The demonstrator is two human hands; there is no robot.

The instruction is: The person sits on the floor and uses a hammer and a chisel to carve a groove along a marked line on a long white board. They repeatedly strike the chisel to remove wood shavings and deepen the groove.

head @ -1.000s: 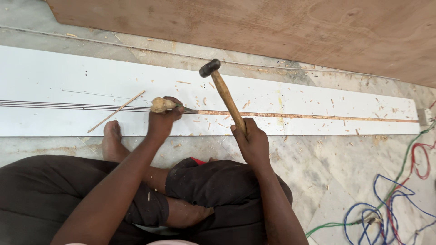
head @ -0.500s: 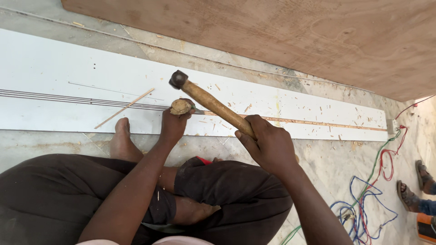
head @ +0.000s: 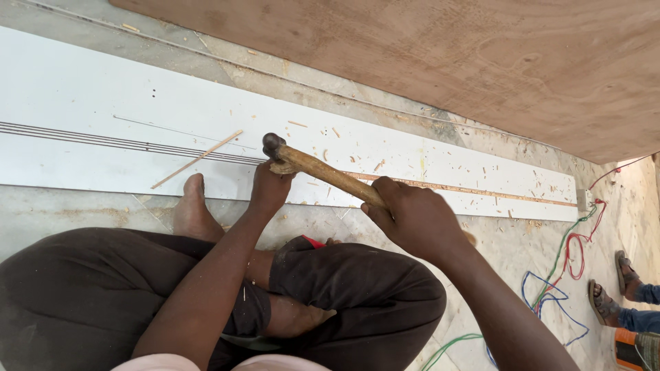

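Since half a second ago, your dark metal hammer head [head: 273, 143] has dropped from above the board to rest right at the top of the tool in your left hand, and the view has shifted slightly left along the board.

Your right hand [head: 417, 218] is clamped around the lower part of the worn wooden hammer handle [head: 328, 174], fingers fully wrapped, with the handle slanting up and left toward the head.

Your left hand [head: 269, 187] is closed around a pale wooden-handled chisel [head: 283, 167]; only its rough top shows above the fist, touching the hammer head. I cannot tell where its blade meets the surface.

Both tools sit over the long white laminated board [head: 89, 103] lying on the floor, at the point where its dark grooved lines [head: 103, 137] give way to an exposed brown strip [head: 481, 192].

A thin wooden sliver [head: 197, 159] lies just left of your left hand, and your bare foot [head: 190, 209] rests against the board's near edge. A large brown plywood sheet [head: 447, 62] lies beyond the board. Coloured wires [head: 564, 268] trail at the right.
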